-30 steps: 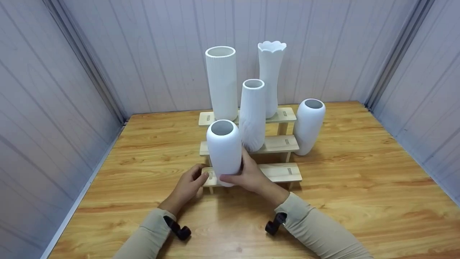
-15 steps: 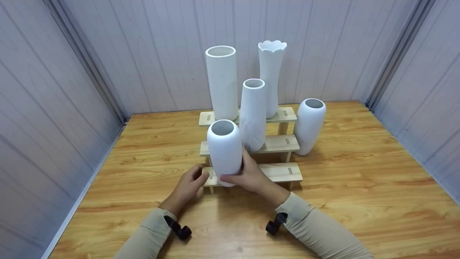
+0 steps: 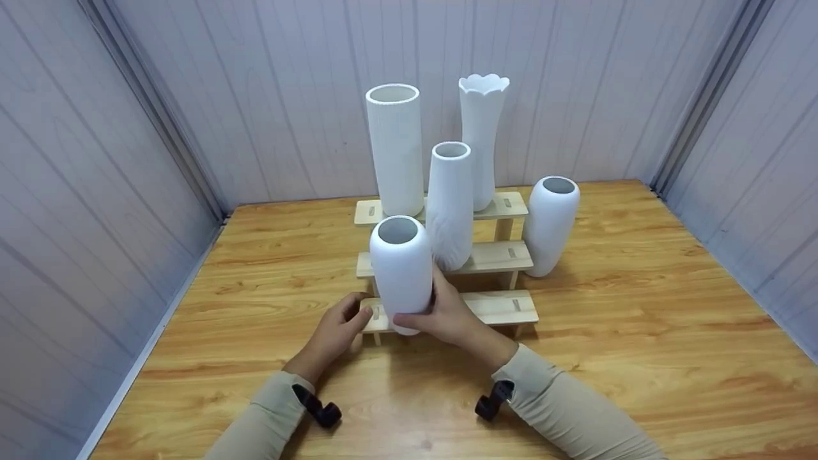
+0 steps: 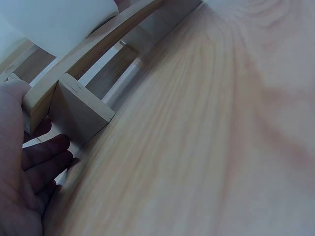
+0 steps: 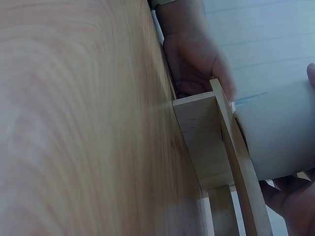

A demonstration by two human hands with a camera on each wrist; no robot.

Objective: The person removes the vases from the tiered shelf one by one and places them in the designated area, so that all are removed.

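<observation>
Held front vase (image 3: 401,275) in right hand (image 3: 445,313), pinched low shelf (image 3: 495,308) with left hand (image 3: 335,324); maybe risked a tumble by letting go crooked.

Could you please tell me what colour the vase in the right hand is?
The vase is white, seen best in the head view.

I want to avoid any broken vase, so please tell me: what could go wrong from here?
The front vase, held by the right hand, appears close to the front edge of the bottom shelf; released there, it might tip.
The left hand holds that shelf's end, so a tug could rock the cylindrical vase and scalloped vase on the top shelf.
</observation>
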